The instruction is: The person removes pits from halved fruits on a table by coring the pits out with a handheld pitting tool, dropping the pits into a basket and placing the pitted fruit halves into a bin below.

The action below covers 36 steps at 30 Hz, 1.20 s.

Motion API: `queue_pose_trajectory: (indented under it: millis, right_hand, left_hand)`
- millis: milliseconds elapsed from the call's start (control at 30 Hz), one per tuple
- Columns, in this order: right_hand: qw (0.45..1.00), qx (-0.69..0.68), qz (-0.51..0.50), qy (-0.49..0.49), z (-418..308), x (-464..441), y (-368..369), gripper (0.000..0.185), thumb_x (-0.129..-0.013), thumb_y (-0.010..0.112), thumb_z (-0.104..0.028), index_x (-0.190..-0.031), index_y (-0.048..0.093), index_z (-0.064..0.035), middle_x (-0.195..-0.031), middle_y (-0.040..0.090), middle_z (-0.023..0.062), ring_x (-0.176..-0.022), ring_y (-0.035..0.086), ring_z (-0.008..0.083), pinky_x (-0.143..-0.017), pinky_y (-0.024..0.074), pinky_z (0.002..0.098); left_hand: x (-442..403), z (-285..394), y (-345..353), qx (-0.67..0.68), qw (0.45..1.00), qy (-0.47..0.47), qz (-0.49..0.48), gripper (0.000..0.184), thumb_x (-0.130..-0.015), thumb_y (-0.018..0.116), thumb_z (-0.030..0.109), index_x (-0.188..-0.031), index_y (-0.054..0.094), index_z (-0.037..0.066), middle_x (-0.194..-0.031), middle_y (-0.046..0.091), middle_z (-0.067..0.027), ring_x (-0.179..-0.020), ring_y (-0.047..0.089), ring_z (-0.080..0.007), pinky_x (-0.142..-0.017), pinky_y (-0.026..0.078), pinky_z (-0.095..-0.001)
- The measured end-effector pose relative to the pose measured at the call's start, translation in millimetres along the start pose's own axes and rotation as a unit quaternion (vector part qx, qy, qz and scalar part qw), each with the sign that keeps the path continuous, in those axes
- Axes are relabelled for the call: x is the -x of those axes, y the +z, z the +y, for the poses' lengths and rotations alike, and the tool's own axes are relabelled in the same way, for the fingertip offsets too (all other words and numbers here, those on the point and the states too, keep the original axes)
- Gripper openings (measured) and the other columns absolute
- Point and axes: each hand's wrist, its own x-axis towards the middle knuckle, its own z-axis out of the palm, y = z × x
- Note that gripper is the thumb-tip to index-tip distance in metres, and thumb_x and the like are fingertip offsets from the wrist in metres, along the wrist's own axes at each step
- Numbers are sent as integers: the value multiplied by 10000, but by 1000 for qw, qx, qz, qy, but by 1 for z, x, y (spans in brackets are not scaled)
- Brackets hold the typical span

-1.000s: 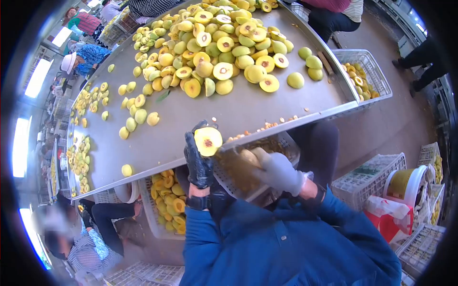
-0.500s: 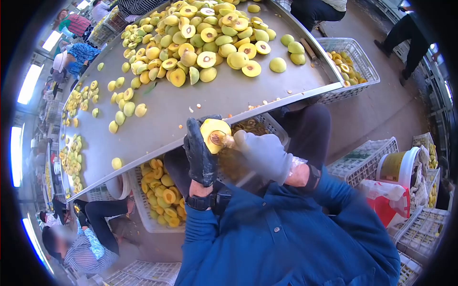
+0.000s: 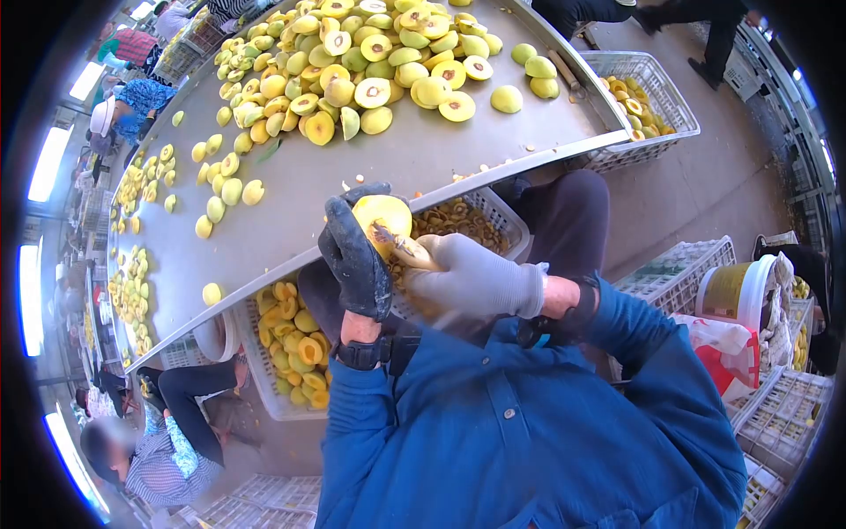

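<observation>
My left hand (image 3: 357, 264), in a black glove, is closed round a yellow fruit half (image 3: 382, 217) with its cut face up. My right hand (image 3: 476, 275), in a grey glove, grips the wooden handle of a small tool (image 3: 414, 253). The tool's tip is at the centre of the fruit half. Both hands are just off the near edge of the metal table (image 3: 291, 207), over a crate of dark scraps (image 3: 463, 222). A big heap of fruit halves (image 3: 352, 75) lies on the table.
A crate of fruit halves (image 3: 295, 353) stands below the table edge, and another crate (image 3: 648, 110) is beyond the right end. A second wooden-handled tool (image 3: 565, 70) lies on the table. At right are a white bucket (image 3: 736, 293) and stacked crates. A seated person (image 3: 167, 463) is at lower left.
The right hand has come in from the right, bringing the tool to the fruit half. The left hand has tilted the fruit. The view has shifted, and a standing person at upper right has moved.
</observation>
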Motion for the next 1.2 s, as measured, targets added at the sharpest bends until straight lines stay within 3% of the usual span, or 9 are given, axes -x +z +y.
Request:
queue_pose_trajectory:
  millis: [167,267,567,667,733,767,1000,1067,1200]
  right_hand:
    - [937,-278,-86,195,-20,7,-2,256,-873,599,-201,-974,588,34,-660,633,122,-559,627,238,-520,473,340]
    - [991,131,-21,-16,-5,7,-6,233,-884,602,-218,-961,601,2,-653,606,27,-527,575,127,-489,444,272]
    - [833,-473,-205,199,-4,10,-9,197,-945,567,-228,-904,592,-37,-552,467,-44,-394,420,38,-350,303,186]
    - [887,-387,-182,177,8,11,-32,219,-926,578,-232,-920,596,-14,-533,525,35,-380,490,140,-359,378,274]
    - [960,272,26,-63,44,5,-30,265,-877,616,-244,-964,602,6,-637,613,174,-538,613,326,-517,487,404]
    - [914,394,40,85,49,11,-34,310,-831,645,-254,-988,599,9,-782,634,245,-765,631,421,-695,497,463]
    - [929,361,-1,84,57,12,-31,282,-838,649,-288,-919,574,-28,-778,643,231,-757,631,421,-693,483,494]
    - [920,382,-17,87,71,14,-37,306,-842,648,-294,-930,565,-13,-759,639,236,-747,633,421,-677,486,495]
    - [921,374,-30,104,96,21,-46,318,-844,653,-289,-914,557,5,-749,634,248,-733,631,430,-652,487,497]
  left_hand:
    - [-3,-10,-7,-38,998,43,-25,554,-1035,304,426,-1048,600,-42,-903,669,-163,-794,662,-250,-767,548,-350]
    - [-4,-10,-13,-52,995,10,-88,612,-1019,288,493,-1059,600,-32,-864,664,-176,-753,655,-258,-737,554,-351]
    - [-11,-34,-4,403,895,-99,-166,620,-989,328,566,-1148,540,5,-1008,633,-164,-882,638,-286,-743,554,-395]
    - [-16,-44,-9,221,974,-52,12,631,-997,306,567,-1139,552,3,-970,646,-169,-868,651,-289,-720,559,-397]
    - [-20,-48,-26,168,985,-31,8,648,-998,292,574,-1169,549,4,-1008,649,-172,-871,655,-284,-718,561,-388]
    - [-16,-47,-32,161,986,-32,10,661,-991,301,584,-1175,548,-2,-1011,652,-174,-883,654,-281,-725,562,-389]
    - [16,-42,-117,150,971,-75,167,613,-1004,334,541,-1184,556,-1,-1040,645,-133,-883,634,-260,-766,544,-367]
    - [40,-42,-173,-400,890,131,175,519,-1028,358,424,-1194,573,-17,-1095,635,-136,-976,618,-273,-848,512,-385]
    - [46,-65,-305,-603,757,99,230,359,-978,518,269,-1174,593,-22,-1172,624,-196,-1099,583,-351,-947,449,-408]
